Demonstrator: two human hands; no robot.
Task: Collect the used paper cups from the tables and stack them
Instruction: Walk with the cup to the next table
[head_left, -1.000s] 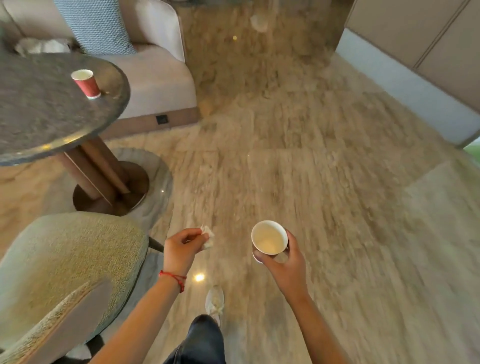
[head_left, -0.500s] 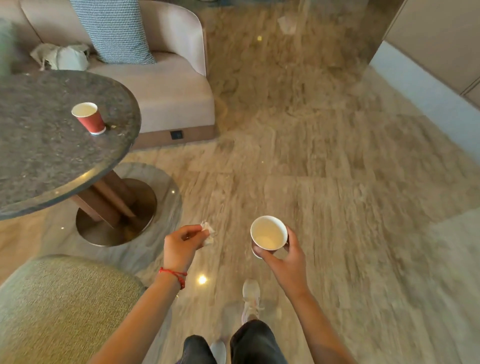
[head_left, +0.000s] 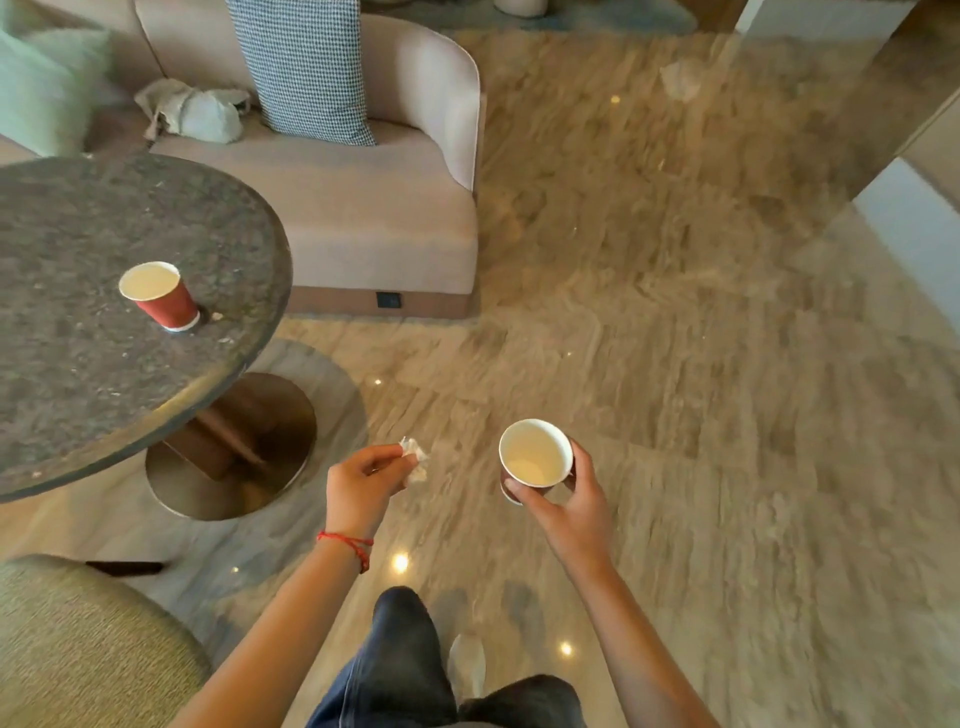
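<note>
While one cup (head_left: 535, 460) was already in hand, right hand (head_left: 569, 506) wrapped round it at lower centre | left hand (head_left: 363, 483) pinched a crumpled tissue (head_left: 415, 457) | second red cup (head_left: 161, 295) sat uncollected on the round table (head_left: 78, 395), left of frame | nothing stacked yet, I'd say

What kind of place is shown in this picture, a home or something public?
Probably a hotel lobby or lounge, though I cannot be sure. A round stone table with a used red paper cup stands beside a curved beige sofa on a polished marble floor.
</note>
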